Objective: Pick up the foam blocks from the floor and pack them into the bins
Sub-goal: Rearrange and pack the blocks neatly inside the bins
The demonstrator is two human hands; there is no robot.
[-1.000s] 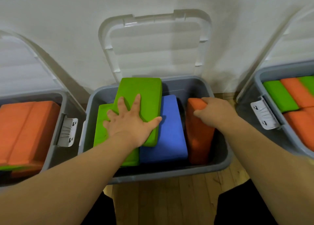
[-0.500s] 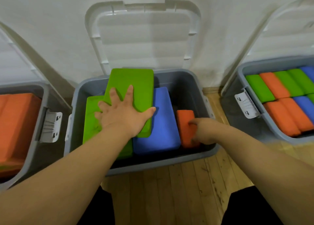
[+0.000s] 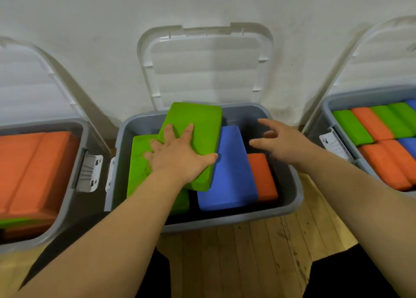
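Left hand (image 3: 180,158), fingers spread flat, presses the tilted green block (image 3: 198,126) down in the middle bin's (image 3: 225,221) left half, probably seating it; right hand (image 3: 283,142) hovers loose-fingered, empty, above the orange block (image 3: 262,176) on the bin's right side.

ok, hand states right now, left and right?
Left hand: open, pressing flat on the top green block.
Right hand: open, holding nothing, above the middle bin.

Worn on the head, facing forward and steeply down, close above the middle bin (image 3: 225,221) (wide lens: left bin (image 3: 65,207) and right bin (image 3: 326,105) cut at the edges).
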